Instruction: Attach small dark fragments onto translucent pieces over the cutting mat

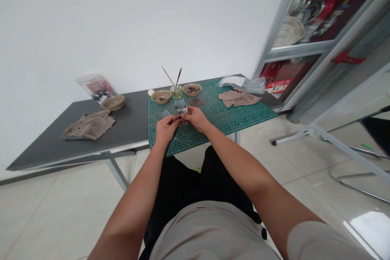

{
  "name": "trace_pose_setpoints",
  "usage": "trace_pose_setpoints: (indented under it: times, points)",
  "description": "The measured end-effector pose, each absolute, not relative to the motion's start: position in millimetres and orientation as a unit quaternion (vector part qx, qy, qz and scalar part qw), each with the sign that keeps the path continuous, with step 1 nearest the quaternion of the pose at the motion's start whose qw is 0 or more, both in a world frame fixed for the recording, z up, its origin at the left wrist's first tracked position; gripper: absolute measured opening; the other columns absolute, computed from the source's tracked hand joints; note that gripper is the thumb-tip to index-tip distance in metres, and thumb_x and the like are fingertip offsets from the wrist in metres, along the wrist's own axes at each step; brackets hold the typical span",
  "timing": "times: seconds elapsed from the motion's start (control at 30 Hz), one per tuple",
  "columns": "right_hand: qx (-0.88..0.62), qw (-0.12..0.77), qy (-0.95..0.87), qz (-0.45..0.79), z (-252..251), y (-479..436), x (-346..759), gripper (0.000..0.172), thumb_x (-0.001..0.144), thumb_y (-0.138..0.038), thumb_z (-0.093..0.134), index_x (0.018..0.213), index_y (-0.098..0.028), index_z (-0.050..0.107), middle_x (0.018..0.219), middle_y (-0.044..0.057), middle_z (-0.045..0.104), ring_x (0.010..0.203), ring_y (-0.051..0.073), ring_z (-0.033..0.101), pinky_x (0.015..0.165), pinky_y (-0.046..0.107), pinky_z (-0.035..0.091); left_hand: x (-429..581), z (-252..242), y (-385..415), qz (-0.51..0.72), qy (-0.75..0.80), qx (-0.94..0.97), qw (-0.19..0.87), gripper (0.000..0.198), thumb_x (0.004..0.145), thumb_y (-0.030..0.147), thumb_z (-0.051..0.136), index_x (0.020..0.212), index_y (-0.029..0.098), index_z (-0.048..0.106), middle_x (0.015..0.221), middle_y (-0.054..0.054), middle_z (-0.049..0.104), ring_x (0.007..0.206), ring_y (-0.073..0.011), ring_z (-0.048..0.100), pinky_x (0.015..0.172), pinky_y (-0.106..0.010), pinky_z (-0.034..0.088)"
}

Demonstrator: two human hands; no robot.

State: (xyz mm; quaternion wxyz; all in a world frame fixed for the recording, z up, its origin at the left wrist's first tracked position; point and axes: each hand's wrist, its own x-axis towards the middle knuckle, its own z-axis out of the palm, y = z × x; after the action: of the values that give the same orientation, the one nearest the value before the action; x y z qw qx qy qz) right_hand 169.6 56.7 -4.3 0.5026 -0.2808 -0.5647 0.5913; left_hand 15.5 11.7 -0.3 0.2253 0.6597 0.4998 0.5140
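Observation:
Both my hands meet over the near part of a green cutting mat on a grey table. My left hand is closed in a pinch on a thin dark stick-like tool that points toward the other hand. My right hand is closed around a small grey-white piece, too small to name. Small grey and brown square pieces lie on the mat just beyond my fingers.
Behind the hands stand two tan bowls and a glass jar with brushes. A third bowl, a plastic container and a beige cloth lie left; another cloth and plastic bag lie right. A glass cabinet stands right.

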Motion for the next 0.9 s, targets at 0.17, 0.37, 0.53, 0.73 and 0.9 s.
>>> trace_pose_setpoints:
  times: [0.17, 0.37, 0.53, 0.73, 0.9]
  points:
    - [-0.289, 0.499, -0.558, 0.597, -2.7, 58.6, 168.3, 0.044, 0.059, -0.048, 0.082, 0.079, -0.017, 0.058, 0.059, -0.005, 0.054, 0.05, 0.008, 0.045, 0.046, 0.022, 0.033, 15.3, 0.6, 12.8, 0.521, 0.485, 0.647, 0.272, 0.015, 0.076, 0.033, 0.068, 0.08, 0.019, 0.068, 0.066, 0.0, 0.069, 0.062, -0.0153, 0.065, 0.063, -0.027, 0.052]
    - [-0.299, 0.504, -0.54, 0.604, -3.2, 63.2, 168.4, 0.046, 0.055, -0.046, 0.084, 0.079, -0.016, 0.057, 0.062, -0.005, 0.058, 0.049, 0.006, 0.046, 0.046, 0.02, 0.034, 15.1, 1.1, 15.9, 0.569, 0.441, 0.6, 0.348, 0.015, 0.071, 0.028, 0.07, 0.081, 0.018, 0.064, 0.066, 0.001, 0.068, 0.058, -0.0166, 0.067, 0.061, -0.031, 0.057]
    - [-0.293, 0.533, -0.509, 0.61, -3.3, 62.6, 168.3, 0.045, 0.061, -0.047, 0.08, 0.087, -0.016, 0.06, 0.075, -0.001, 0.064, 0.058, 0.009, 0.056, 0.052, 0.021, 0.042, 11.6, 1.9, 18.4, 0.641, 0.395, 0.535, 0.383, 0.024, 0.068, 0.027, 0.073, 0.089, 0.018, 0.064, 0.067, 0.001, 0.065, 0.063, -0.0162, 0.066, 0.064, -0.034, 0.059]
    - [-0.294, 0.538, -0.477, 0.629, 3.7, 56.4, 170.1, 0.036, 0.062, -0.044, 0.078, 0.079, -0.017, 0.063, 0.075, -0.001, 0.063, 0.064, 0.011, 0.058, 0.057, 0.024, 0.047, 10.7, 0.1, 21.8, 0.647, 0.4, 0.526, 0.38, 0.026, 0.065, 0.029, 0.076, 0.085, 0.017, 0.063, 0.071, 0.002, 0.062, 0.066, -0.014, 0.064, 0.068, -0.034, 0.058]
    - [-0.297, 0.512, -0.521, 0.615, 4.7, 52.9, 171.9, 0.035, 0.059, -0.042, 0.081, 0.072, -0.016, 0.063, 0.069, -0.002, 0.06, 0.062, 0.009, 0.053, 0.055, 0.021, 0.041, 12.6, -0.9, 22.9, 0.604, 0.437, 0.576, 0.336, 0.025, 0.063, 0.018, 0.073, 0.085, 0.018, 0.062, 0.069, 0.003, 0.063, 0.064, -0.0113, 0.061, 0.064, -0.024, 0.052]
